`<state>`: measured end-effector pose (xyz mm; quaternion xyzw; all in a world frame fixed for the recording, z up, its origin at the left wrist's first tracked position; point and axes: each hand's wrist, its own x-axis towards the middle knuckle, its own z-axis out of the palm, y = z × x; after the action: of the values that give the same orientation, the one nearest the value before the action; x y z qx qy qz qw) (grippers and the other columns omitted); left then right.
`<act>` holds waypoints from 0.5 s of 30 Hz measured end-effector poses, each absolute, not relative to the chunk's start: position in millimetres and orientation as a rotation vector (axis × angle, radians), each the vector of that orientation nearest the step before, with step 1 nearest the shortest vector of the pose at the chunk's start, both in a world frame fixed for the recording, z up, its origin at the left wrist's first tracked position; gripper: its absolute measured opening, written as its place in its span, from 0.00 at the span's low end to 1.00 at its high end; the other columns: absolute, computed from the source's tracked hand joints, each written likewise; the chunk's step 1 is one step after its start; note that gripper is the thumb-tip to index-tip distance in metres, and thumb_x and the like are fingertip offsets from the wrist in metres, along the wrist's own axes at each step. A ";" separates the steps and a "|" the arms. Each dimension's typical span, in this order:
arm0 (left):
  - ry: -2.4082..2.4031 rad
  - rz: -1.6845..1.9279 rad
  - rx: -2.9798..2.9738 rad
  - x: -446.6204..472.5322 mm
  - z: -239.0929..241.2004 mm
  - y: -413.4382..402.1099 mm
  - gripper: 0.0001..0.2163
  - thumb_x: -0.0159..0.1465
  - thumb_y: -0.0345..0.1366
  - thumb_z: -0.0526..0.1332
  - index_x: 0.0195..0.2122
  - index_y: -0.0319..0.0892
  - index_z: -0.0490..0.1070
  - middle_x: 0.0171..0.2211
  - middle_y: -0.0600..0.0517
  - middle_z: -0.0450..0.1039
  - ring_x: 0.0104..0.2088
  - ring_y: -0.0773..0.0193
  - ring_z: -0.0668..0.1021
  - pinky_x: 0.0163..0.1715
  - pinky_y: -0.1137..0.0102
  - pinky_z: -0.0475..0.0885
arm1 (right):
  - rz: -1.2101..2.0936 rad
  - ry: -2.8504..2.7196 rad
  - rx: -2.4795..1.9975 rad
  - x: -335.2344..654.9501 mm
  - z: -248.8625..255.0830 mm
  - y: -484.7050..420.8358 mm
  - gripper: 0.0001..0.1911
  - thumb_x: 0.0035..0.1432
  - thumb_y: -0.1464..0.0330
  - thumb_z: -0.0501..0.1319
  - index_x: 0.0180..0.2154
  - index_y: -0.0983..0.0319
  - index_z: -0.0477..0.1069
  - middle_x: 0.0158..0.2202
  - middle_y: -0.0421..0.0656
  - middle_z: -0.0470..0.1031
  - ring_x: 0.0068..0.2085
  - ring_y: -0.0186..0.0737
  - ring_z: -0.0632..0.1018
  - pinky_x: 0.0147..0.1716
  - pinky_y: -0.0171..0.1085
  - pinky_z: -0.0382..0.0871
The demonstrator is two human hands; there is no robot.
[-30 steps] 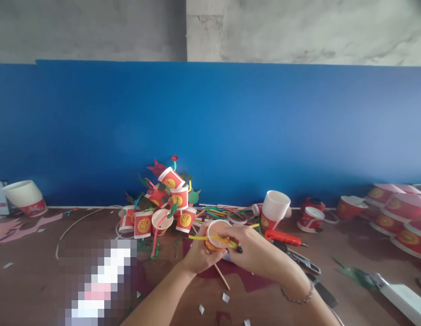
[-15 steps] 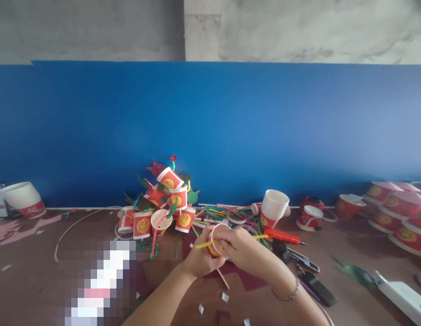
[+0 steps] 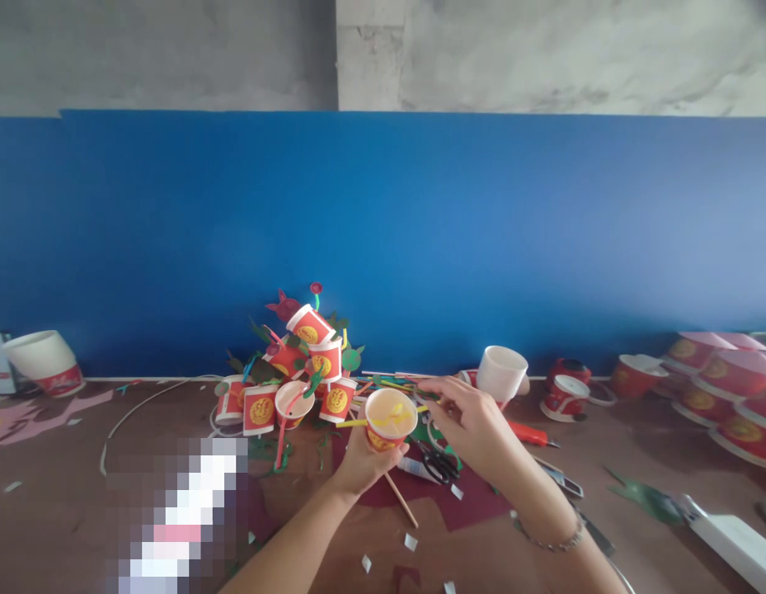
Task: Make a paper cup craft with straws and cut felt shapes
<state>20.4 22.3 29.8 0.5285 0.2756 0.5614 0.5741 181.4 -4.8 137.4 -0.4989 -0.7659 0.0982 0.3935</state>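
Observation:
My left hand (image 3: 364, 462) is wrapped round a small red paper cup (image 3: 390, 419) with a gold emblem, held upright above the table. A yellow straw (image 3: 358, 421) runs through the cup and sticks out on its left side. My right hand (image 3: 472, 425) is just right of the cup, its fingers pinched at the straw's right end. Black-handled scissors (image 3: 440, 464) lie on the table under my right hand, on a dark red paper sheet (image 3: 475, 503).
A pile of decorated red cups (image 3: 296, 371) with straws stands against the blue board (image 3: 383, 239). A tipped white cup (image 3: 502, 374), a red utility knife (image 3: 531, 432), more cups (image 3: 729, 388) at right, a white cup (image 3: 39, 359) at far left. Paper scraps litter the brown table (image 3: 61, 511).
My left hand has turned the cup upright, its mouth now facing up. My right hand has come off the cup's rim and shifted right to the straw's end, uncovering the scissors.

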 end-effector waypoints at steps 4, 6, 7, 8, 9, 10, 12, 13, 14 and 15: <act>0.664 1.320 1.221 18.7 32.5 21.8 0.17 0.47 0.36 0.71 0.38 0.41 0.72 0.38 0.47 0.76 0.40 0.55 0.77 0.42 0.59 0.72 | 0.171 -1.978 -1.263 180.7 136.6 -3.5 0.10 0.57 0.73 0.54 0.37 0.61 0.72 0.42 0.45 0.76 0.31 0.37 0.75 0.31 0.36 0.70; 0.680 1.325 1.202 18.4 33.3 21.4 0.17 0.47 0.36 0.71 0.39 0.41 0.72 0.37 0.48 0.76 0.39 0.55 0.76 0.42 0.61 0.72 | 0.123 -2.021 -1.264 178.7 134.0 -2.9 0.12 0.56 0.75 0.53 0.38 0.61 0.72 0.44 0.46 0.75 0.39 0.41 0.76 0.37 0.38 0.71; 0.687 1.336 1.187 18.2 33.4 21.5 0.18 0.47 0.36 0.71 0.39 0.41 0.72 0.37 0.47 0.76 0.39 0.56 0.76 0.42 0.61 0.72 | 0.105 -2.046 -1.282 178.0 132.4 -2.4 0.14 0.55 0.76 0.53 0.40 0.61 0.72 0.46 0.47 0.75 0.43 0.43 0.76 0.40 0.40 0.71; 0.689 1.346 1.175 18.1 33.3 21.6 0.19 0.47 0.36 0.71 0.40 0.41 0.72 0.38 0.47 0.76 0.40 0.55 0.76 0.43 0.61 0.71 | 0.095 -2.066 -1.312 177.4 130.8 -1.7 0.16 0.53 0.77 0.53 0.42 0.61 0.72 0.47 0.47 0.75 0.46 0.45 0.76 0.43 0.42 0.71; 0.687 1.353 1.172 18.0 33.1 21.9 0.19 0.48 0.36 0.71 0.41 0.41 0.72 0.39 0.47 0.76 0.41 0.55 0.76 0.44 0.62 0.71 | 0.094 -2.078 -1.345 177.0 129.3 -1.0 0.18 0.52 0.78 0.53 0.44 0.62 0.72 0.47 0.48 0.75 0.47 0.46 0.76 0.44 0.43 0.70; 0.683 1.356 1.178 17.9 32.7 22.3 0.19 0.48 0.36 0.70 0.42 0.41 0.71 0.40 0.46 0.76 0.42 0.55 0.76 0.45 0.61 0.71 | 0.098 -2.082 -1.370 176.5 128.1 -0.4 0.19 0.52 0.78 0.53 0.45 0.62 0.71 0.47 0.48 0.75 0.47 0.47 0.76 0.44 0.44 0.71; 0.675 1.342 1.241 18.2 31.8 22.9 0.20 0.49 0.35 0.69 0.43 0.41 0.69 0.41 0.46 0.75 0.42 0.55 0.76 0.45 0.61 0.71 | 0.101 -2.065 -1.375 174.9 127.0 0.0 0.18 0.54 0.77 0.53 0.45 0.62 0.72 0.46 0.48 0.75 0.45 0.46 0.77 0.43 0.43 0.71; 0.671 1.328 1.285 18.5 31.4 23.1 0.20 0.50 0.34 0.68 0.44 0.41 0.68 0.41 0.46 0.75 0.41 0.56 0.77 0.44 0.61 0.71 | 0.091 -2.058 -1.361 173.8 127.1 -0.1 0.15 0.55 0.76 0.53 0.42 0.62 0.73 0.47 0.48 0.75 0.45 0.45 0.77 0.42 0.42 0.71; 0.669 1.322 1.327 19.1 31.0 23.2 0.21 0.50 0.33 0.68 0.45 0.41 0.67 0.40 0.46 0.75 0.40 0.56 0.77 0.43 0.61 0.72 | 0.074 -2.058 -1.348 172.7 127.5 -0.4 0.13 0.56 0.75 0.53 0.39 0.62 0.74 0.48 0.48 0.74 0.46 0.45 0.76 0.43 0.42 0.71; 0.668 1.330 1.366 19.7 30.7 23.3 0.22 0.50 0.32 0.68 0.45 0.42 0.66 0.40 0.47 0.74 0.39 0.57 0.77 0.42 0.61 0.72 | 0.051 -2.066 -1.344 171.7 128.0 -0.8 0.12 0.56 0.75 0.53 0.35 0.62 0.75 0.49 0.49 0.73 0.48 0.46 0.75 0.44 0.42 0.71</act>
<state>19.7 23.3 30.7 0.5725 0.2802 0.5577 0.5317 171.7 -0.8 128.0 -0.5145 -0.7905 0.0197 0.3318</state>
